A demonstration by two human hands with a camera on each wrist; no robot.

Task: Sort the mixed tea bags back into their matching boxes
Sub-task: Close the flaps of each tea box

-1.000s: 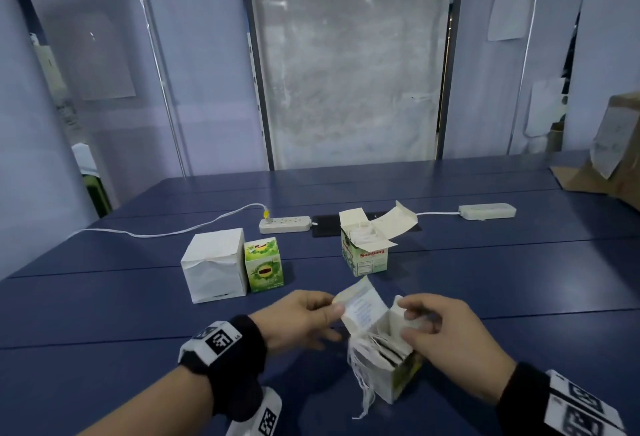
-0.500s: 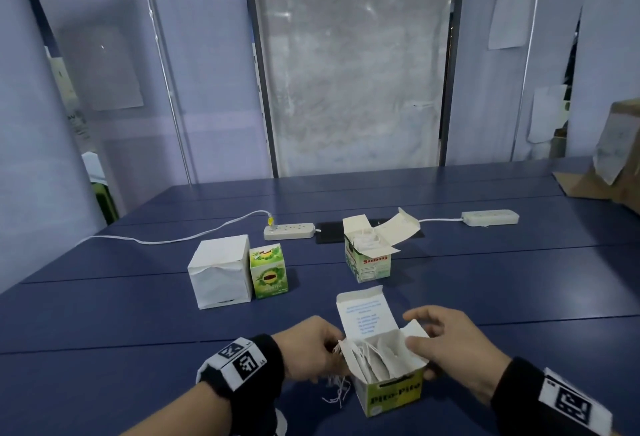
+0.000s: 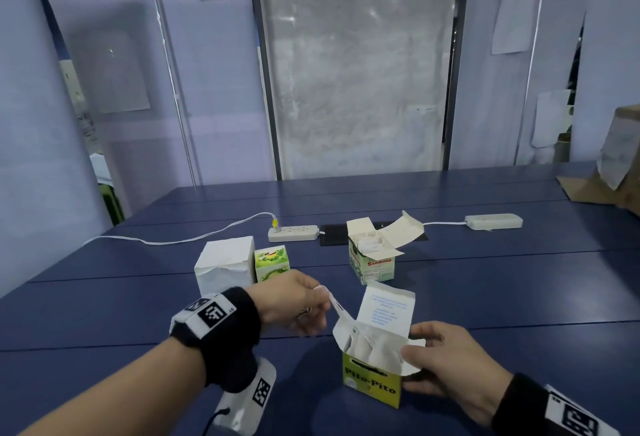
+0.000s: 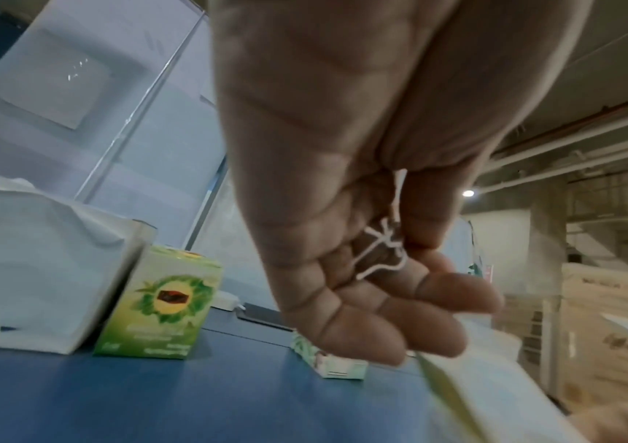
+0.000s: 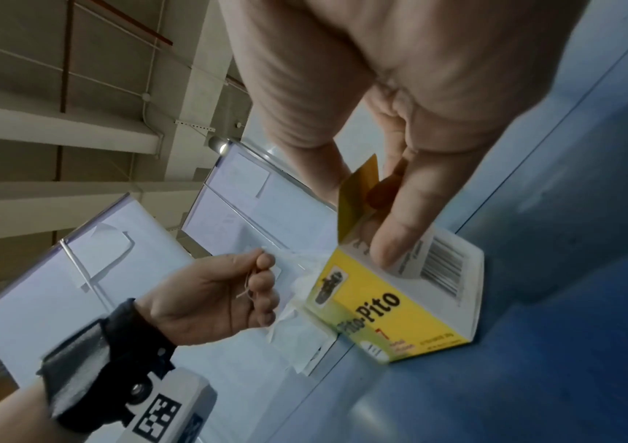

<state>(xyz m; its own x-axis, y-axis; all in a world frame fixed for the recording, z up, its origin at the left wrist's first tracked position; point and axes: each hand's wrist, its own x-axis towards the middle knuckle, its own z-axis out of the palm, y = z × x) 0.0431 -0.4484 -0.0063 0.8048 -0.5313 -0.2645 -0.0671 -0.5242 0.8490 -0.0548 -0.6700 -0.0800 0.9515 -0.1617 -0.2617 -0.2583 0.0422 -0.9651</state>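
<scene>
Pinching tea-bag string (image 4: 382, 251), left hand (image 3: 294, 300) fingers | right hand (image 3: 446, 363) gripping Pito-Pito box (image 3: 372, 383) | bare table (image 3: 519, 297) rightward

Glossy printed cardboard Pito-Pito box (image 3: 372, 385) under the right hand's (image 3: 446, 363) grip; thin white paper tea bags (image 3: 367, 349) inside; smooth matt table (image 3: 519, 297).

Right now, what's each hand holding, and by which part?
Left hand pinches a tea bag's string; right hand grips the Pito-Pito box by its side and flap.
</scene>
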